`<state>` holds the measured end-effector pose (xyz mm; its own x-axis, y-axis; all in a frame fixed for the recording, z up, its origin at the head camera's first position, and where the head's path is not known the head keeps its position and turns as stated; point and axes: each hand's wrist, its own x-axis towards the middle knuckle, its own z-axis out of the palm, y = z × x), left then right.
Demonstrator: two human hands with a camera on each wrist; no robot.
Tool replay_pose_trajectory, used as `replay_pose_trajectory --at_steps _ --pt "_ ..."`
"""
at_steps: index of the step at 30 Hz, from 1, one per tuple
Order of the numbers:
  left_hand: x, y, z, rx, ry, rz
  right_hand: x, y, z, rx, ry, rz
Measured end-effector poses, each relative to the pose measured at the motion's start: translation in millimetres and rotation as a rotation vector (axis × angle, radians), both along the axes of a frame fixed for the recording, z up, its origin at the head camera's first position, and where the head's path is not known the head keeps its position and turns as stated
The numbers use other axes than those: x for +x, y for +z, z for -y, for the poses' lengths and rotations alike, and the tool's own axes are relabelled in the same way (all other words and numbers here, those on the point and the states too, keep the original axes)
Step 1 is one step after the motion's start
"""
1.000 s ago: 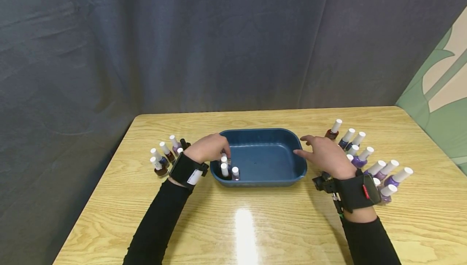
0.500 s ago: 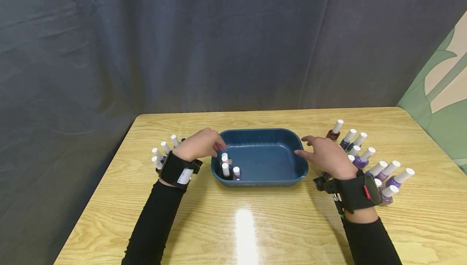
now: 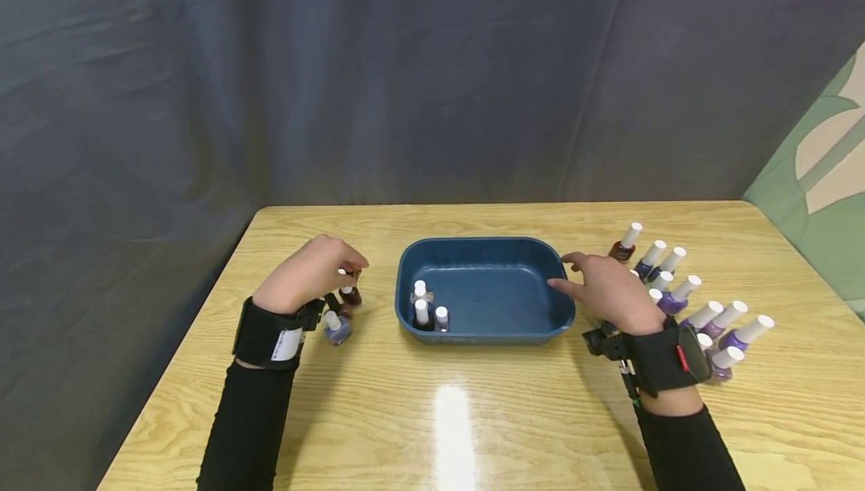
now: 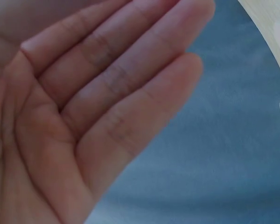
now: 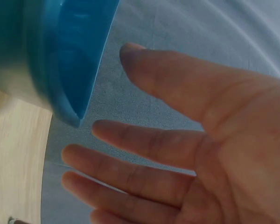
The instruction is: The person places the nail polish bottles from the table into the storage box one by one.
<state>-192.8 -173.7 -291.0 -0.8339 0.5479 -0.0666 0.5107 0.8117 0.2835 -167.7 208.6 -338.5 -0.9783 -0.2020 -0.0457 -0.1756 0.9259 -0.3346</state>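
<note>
My left hand [image 3: 309,272] is over the small group of nail polish bottles left of the tray, its fingertips close to a dark red bottle [image 3: 351,296]. In the left wrist view its fingers [image 4: 130,107] lie nearly straight, with no bottle against the palm; the thumb is hidden. A pale blue-violet bottle [image 3: 338,332] stands below the hand. My right hand [image 3: 611,294] hovers at the right end of the dark blue tray [image 3: 483,339], fingers and thumb spread and holding nothing. Inside the tray's left front corner stand several white-capped bottles [image 3: 422,314].
On the table's right side, several purple, blue and red nail polish bottles [image 3: 674,294] stand grouped beside and behind my right wrist. A dark grey curtain [image 3: 432,85] hangs behind the table [image 3: 378,416]. Light glares off the tabletop in front of the tray.
My left hand has left the tray's left corner, where bottles stay standing, and moved left over the bottles on the table. The right hand keeps its place.
</note>
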Motion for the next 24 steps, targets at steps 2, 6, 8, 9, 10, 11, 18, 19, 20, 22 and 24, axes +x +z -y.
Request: replay_pose_trajectory --at_steps 2,6,8,9,10,11,18,19,20,22,24 --pt "3.1 -2.1 3.1 -0.023 -0.010 -0.015 0.2 -0.4 -1 0.000 -0.002 0.000" --pt "11.4 -7.1 11.4 -0.027 0.009 -0.032 0.5 -1.3 -1 -0.008 0.001 -0.013" --pt "16.3 -10.0 16.9 -0.012 0.019 -0.042 0.9 -1.2 1 -0.014 0.008 -0.021" --pt "18.7 -11.8 19.9 0.000 0.027 -0.049 1.1 -1.0 1 -0.014 0.011 -0.025" --pt "21.1 -13.4 23.1 0.009 0.036 -0.049 1.4 -1.0 1 -0.016 0.013 -0.028" --pt "23.2 -15.1 26.3 0.018 0.045 -0.051 1.7 -0.9 2 -0.017 0.013 -0.031" --pt "31.8 -23.4 39.9 -0.011 0.115 -0.069 1.4 -1.1 3 -0.015 0.004 -0.027" --pt "31.7 -24.6 40.3 -0.019 0.123 -0.076 1.5 -1.1 3 -0.015 0.004 -0.026" --pt "31.1 -25.9 40.5 -0.025 0.129 -0.080 1.6 -1.0 3 -0.016 0.004 -0.025" --pt "29.8 -28.9 40.6 -0.034 0.123 -0.088 1.6 -0.9 2 -0.015 0.004 -0.021" --pt "28.6 -31.7 40.6 -0.046 0.113 -0.097 1.2 -1.1 2 -0.015 0.004 -0.020"
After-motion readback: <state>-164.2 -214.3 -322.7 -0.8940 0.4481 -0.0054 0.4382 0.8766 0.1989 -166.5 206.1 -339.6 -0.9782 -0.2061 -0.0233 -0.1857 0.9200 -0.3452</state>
